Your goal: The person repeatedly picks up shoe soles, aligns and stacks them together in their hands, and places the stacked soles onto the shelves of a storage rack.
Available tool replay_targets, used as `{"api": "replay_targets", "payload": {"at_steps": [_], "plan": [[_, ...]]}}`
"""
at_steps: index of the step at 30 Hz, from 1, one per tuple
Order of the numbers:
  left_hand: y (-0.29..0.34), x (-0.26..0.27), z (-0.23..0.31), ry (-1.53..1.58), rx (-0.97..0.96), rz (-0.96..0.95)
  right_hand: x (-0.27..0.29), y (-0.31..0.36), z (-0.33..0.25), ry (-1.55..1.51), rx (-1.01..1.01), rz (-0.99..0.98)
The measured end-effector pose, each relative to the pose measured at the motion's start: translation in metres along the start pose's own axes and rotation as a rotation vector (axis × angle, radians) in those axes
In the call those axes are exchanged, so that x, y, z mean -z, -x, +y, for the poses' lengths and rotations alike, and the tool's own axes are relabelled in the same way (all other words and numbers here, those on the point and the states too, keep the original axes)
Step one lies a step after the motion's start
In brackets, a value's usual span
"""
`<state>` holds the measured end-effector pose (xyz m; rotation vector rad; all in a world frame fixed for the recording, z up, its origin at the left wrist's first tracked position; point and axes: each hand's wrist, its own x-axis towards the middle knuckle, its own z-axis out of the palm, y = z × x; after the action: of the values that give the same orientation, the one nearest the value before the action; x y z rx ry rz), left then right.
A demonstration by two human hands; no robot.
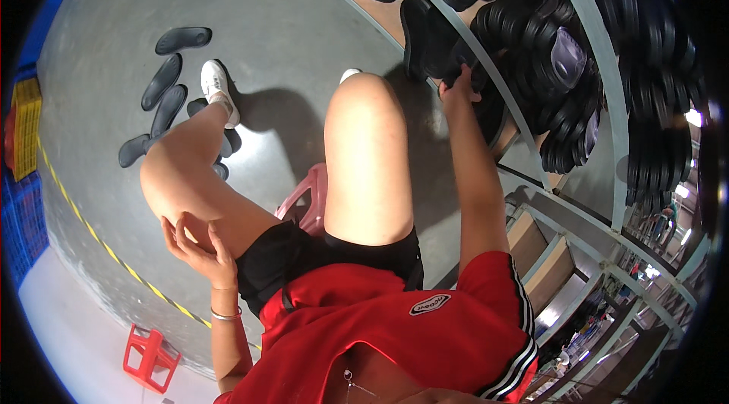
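Black shoe soles point(427, 36) lie on the pale board point(383, 15) at the near side of the grey-framed rack point(611, 81), and the right hand point(461, 87) reaches in among them there. That arm is stretched out long, probably because the seat is set back a little from the rack. The fingertips meet dark material beside a rack bar; with some of them hidden against it, I cannot tell whether they grip a sole or merely touch one.

Farther into the rack, many more soles point(569, 119) are nested tightly in rows — most likely to save room, since their matching curves let each sit against the next.

On the side away from the rack, the left hand point(199, 250) rests against the left thigh point(235, 218), fingers loosely spread and holding nothing, perhaps to steady the body as the other arm extends. A pink stool point(317, 191) shows between the legs, left of the rack, and seems to be the seat.

Across the floor from the rack, a few loose soles point(162, 85) lie scattered around the white shoe point(216, 83) — they look dropped or laid down without order. Farthest from the rack are a yellow crate point(27, 127) and a red stool point(156, 352).
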<state>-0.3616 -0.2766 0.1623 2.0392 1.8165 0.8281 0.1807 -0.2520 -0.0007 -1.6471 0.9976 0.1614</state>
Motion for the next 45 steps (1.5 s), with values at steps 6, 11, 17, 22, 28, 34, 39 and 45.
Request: {"api": "replay_targets", "payload": {"at_steps": [6, 11, 17, 22, 28, 34, 39, 45], "plan": [[0.001, -0.002, 0.008, -0.055, -0.015, -0.020, 0.014, -0.078, -0.046, 0.155, -0.068, -0.432], [0.000, 0.000, 0.012, -0.030, -0.006, -0.034, 0.055, -0.084, -0.050, -0.062, 0.162, -0.484], [0.004, 0.002, 0.008, 0.007, -0.039, 0.005, 0.194, -0.079, -0.034, -0.180, -0.112, -0.844], [0.022, 0.006, 0.036, 0.133, -0.301, -0.056, 0.310, 0.000, -0.021, -0.055, -0.130, -0.915], [0.029, -0.037, 0.113, 1.676, 0.245, -1.120, 0.369, 0.018, 0.059, -0.071, 0.048, -1.431], [-0.021, -0.006, 0.138, 2.425, 0.120, -1.330, 0.373, 0.189, 0.031, -0.007, -0.780, -1.709], [0.058, -0.052, 0.049, 2.198, 0.697, -1.193, 0.370, 0.195, 0.048, 0.304, -0.826, -1.849], [0.041, 0.022, 0.074, 1.779, 0.642, -1.046, 0.365, 0.203, 0.027, 0.155, -0.385, -1.810]]}}
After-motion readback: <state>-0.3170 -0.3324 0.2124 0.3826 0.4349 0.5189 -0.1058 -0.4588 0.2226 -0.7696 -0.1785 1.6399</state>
